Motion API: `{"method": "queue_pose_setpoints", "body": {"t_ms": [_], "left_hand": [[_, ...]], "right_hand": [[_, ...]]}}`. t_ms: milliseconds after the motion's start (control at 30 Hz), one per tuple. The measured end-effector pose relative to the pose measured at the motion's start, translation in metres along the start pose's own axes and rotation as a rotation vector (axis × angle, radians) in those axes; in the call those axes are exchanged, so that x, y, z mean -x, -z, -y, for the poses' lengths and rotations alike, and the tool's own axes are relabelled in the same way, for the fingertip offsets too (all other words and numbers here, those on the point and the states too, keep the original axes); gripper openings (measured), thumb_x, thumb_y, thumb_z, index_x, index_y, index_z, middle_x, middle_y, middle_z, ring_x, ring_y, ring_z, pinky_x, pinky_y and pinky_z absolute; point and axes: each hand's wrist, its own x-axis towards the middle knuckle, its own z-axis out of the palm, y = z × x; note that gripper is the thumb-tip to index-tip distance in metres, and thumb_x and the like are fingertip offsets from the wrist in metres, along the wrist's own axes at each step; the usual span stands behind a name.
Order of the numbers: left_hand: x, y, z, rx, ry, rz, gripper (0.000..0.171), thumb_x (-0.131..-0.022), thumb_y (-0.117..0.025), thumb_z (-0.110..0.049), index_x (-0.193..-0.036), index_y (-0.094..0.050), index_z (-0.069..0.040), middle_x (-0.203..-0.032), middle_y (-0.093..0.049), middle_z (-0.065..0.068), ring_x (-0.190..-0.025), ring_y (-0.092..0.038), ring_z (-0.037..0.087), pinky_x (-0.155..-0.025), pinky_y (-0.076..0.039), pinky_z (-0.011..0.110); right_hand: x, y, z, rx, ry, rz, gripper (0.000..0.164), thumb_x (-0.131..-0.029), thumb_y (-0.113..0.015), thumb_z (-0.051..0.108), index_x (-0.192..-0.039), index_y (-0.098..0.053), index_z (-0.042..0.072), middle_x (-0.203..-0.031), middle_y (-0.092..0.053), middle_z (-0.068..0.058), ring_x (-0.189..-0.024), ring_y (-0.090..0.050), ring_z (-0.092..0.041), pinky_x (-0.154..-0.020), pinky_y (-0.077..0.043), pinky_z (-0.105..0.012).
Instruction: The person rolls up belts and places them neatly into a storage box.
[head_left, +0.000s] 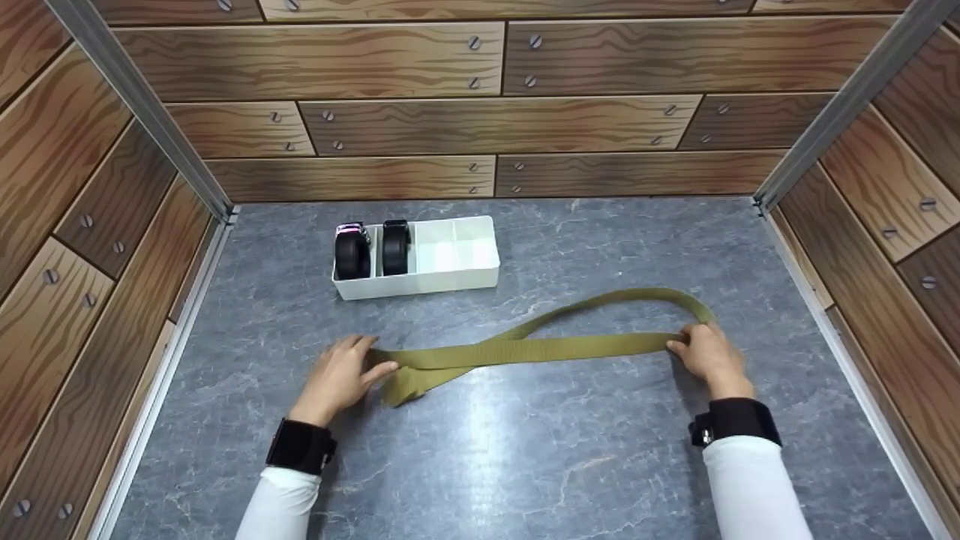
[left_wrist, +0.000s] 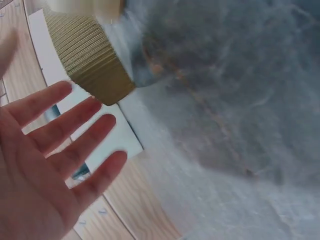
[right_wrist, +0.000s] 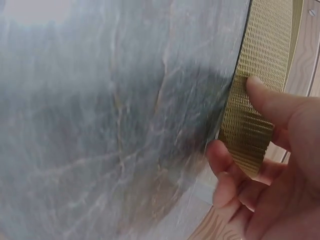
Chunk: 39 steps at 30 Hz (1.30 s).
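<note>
Plainly, right hand has the olive strap pinched near its bend, thumb laid along the weave, fingers curled at the lower edge. Left hand at the other end of the straight run: four fingers extended and spread in the wrist view, palm showing, tips at the strap's edge. Whether thumb presses there, cannot tell.

Strap lies between the hands on a grey marbled table, in front of the box. Upper run is straight, hand to hand. From the right hand the band arcs back on the far side, crosses under the straight run, and finishes in a folded end just beside the left thumb.

Beyond, well apart from both hands: white box with dividers. Two coiled black belts stand in its two leftmost compartments, the outermost with a shiny buckle.

Black bands on both wrists, white sleeves below. Plank-patterned walls with printed screws on three sides; grey metal posts at the far corners.
</note>
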Motion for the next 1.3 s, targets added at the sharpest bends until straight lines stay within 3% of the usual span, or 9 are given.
{"method": "queue_pose_setpoints", "body": {"t_ms": [167,400,567,667,800,900,1000,1100,1300], "left_hand": [[0.004,-0.005,0.000,0.065,-0.044,0.016,0.074,-0.076,-0.082,-0.044,-0.132,-0.056,-0.002,-0.128,-0.054,0.017,-0.115,-0.054,0.037,-0.098,-0.042,0.053],[-0.002,-0.011,-0.003,-0.048,-0.078,-0.044,0.047,-0.082,-0.078,-0.013,-0.125,-0.062,-0.003,-0.121,-0.059,0.016,-0.119,-0.051,0.038,-0.099,-0.039,0.057],[-0.007,-0.015,-0.003,-0.123,-0.059,-0.093,0.019,-0.081,-0.078,-0.009,-0.097,-0.069,-0.006,-0.095,-0.060,0.011,-0.094,-0.060,0.035,-0.083,-0.047,0.054],[-0.008,-0.014,-0.006,-0.119,-0.047,-0.144,0.010,-0.082,-0.076,-0.007,-0.086,-0.066,-0.007,-0.086,-0.057,0.008,-0.084,-0.061,0.032,-0.076,-0.047,0.053],[-0.007,-0.012,-0.014,-0.041,-0.102,-0.197,0.019,-0.083,-0.076,-0.012,-0.097,-0.066,-0.005,-0.095,-0.056,0.008,-0.092,-0.058,0.030,-0.081,-0.046,0.051],[-0.003,-0.014,-0.025,0.023,-0.198,-0.149,0.036,-0.080,-0.080,-0.026,-0.106,-0.065,-0.006,-0.101,-0.057,0.008,-0.094,-0.056,0.028,-0.084,-0.046,0.048],[0.001,-0.020,-0.037,0.027,-0.244,-0.005,0.056,-0.074,-0.083,-0.041,-0.116,-0.065,-0.008,-0.105,-0.059,0.006,-0.092,-0.059,0.026,-0.083,-0.049,0.046],[0.002,-0.027,-0.044,-0.024,-0.259,0.100,0.064,-0.073,-0.084,-0.042,-0.123,-0.064,-0.009,-0.104,-0.060,0.007,-0.087,-0.061,0.025,-0.079,-0.051,0.045],[-0.005,-0.031,-0.039,-0.021,-0.236,0.074,0.043,-0.072,-0.084,-0.022,-0.107,-0.065,-0.006,-0.095,-0.060,0.005,-0.078,-0.061,0.024,-0.069,-0.052,0.042]], "right_hand": [[-0.002,-0.002,0.006,0.001,-0.006,0.019,0.043,-0.099,-0.058,0.030,-0.128,-0.057,-0.002,-0.118,-0.056,-0.027,-0.102,-0.056,-0.046,-0.078,-0.044,-0.061],[-0.004,-0.010,0.019,-0.047,0.127,-0.012,0.024,-0.093,-0.066,0.017,-0.103,-0.065,-0.004,-0.090,-0.063,-0.018,-0.080,-0.059,-0.032,-0.071,-0.045,-0.050],[-0.004,-0.012,0.031,-0.021,0.114,-0.035,0.026,-0.093,-0.068,0.021,-0.105,-0.065,-0.002,-0.091,-0.063,-0.016,-0.079,-0.059,-0.032,-0.069,-0.045,-0.049],[-0.004,-0.013,0.036,0.002,0.097,-0.058,0.023,-0.095,-0.065,0.024,-0.100,-0.065,0.002,-0.086,-0.062,-0.013,-0.073,-0.057,-0.029,-0.065,-0.043,-0.047],[-0.004,-0.015,0.039,0.008,0.093,-0.080,0.021,-0.096,-0.063,0.027,-0.092,-0.063,0.006,-0.078,-0.059,-0.010,-0.067,-0.053,-0.027,-0.061,-0.040,-0.044],[-0.004,-0.016,0.041,0.007,0.087,-0.071,0.022,-0.096,-0.063,0.028,-0.092,-0.062,0.007,-0.078,-0.059,-0.010,-0.067,-0.053,-0.027,-0.060,-0.040,-0.044],[-0.003,-0.015,0.044,0.007,0.080,-0.052,0.022,-0.097,-0.062,0.030,-0.092,-0.062,0.008,-0.078,-0.059,-0.009,-0.067,-0.053,-0.026,-0.060,-0.040,-0.043],[-0.003,-0.015,0.048,0.015,0.074,-0.052,0.023,-0.097,-0.062,0.031,-0.091,-0.062,0.009,-0.080,-0.060,-0.010,-0.069,-0.055,-0.028,-0.061,-0.041,-0.046],[-0.004,-0.015,0.053,-0.006,0.072,-0.086,0.027,-0.097,-0.060,0.033,-0.096,-0.064,0.007,-0.091,-0.064,-0.014,-0.081,-0.061,-0.034,-0.067,-0.045,-0.053]]}}
